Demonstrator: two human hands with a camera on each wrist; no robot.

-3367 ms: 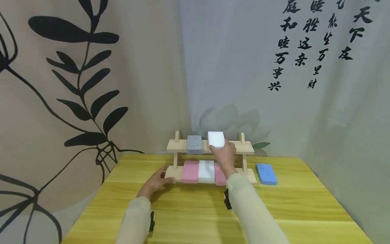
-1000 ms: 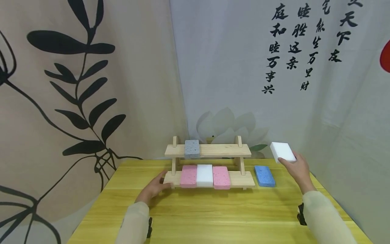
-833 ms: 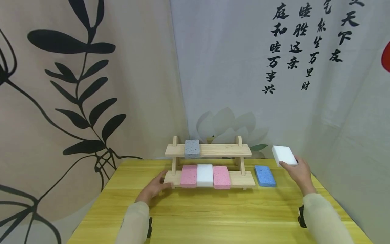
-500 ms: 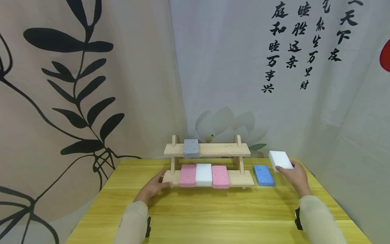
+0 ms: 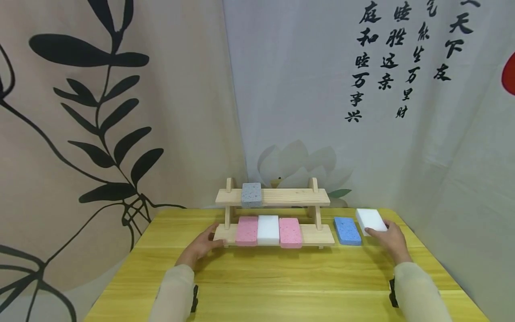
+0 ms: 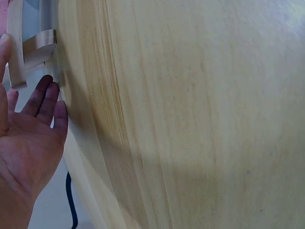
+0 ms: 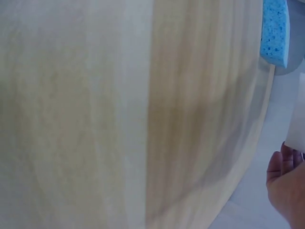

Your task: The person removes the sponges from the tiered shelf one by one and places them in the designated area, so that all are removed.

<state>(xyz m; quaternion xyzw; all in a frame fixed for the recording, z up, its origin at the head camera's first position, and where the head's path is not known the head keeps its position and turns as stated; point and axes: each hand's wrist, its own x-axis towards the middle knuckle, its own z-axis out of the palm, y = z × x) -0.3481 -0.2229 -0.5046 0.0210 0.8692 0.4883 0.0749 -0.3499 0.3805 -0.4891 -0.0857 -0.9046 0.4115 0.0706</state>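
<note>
My right hand holds a white sponge block at its right and near edges, thumb in front, low at the table's right rear. In the right wrist view the fingers curl at the edge of the white block. A blue sponge lies just left of it. With thumb at the front and fingers behind, my left hand grips the left end of the lower shelf on a two-tier wooden rack; its other fingers extend loosely in the left wrist view.
A grey sponge sits on the upper shelf. On the lower shelf stand a pink sponge, a white sponge and another pink sponge, side by side. Behind the wooden table hangs a printed curtain.
My right hand has carried the white sponge block from the upper shelf out to the right, then lowered it beside the blue sponge. The left hand stays on the rack.
</note>
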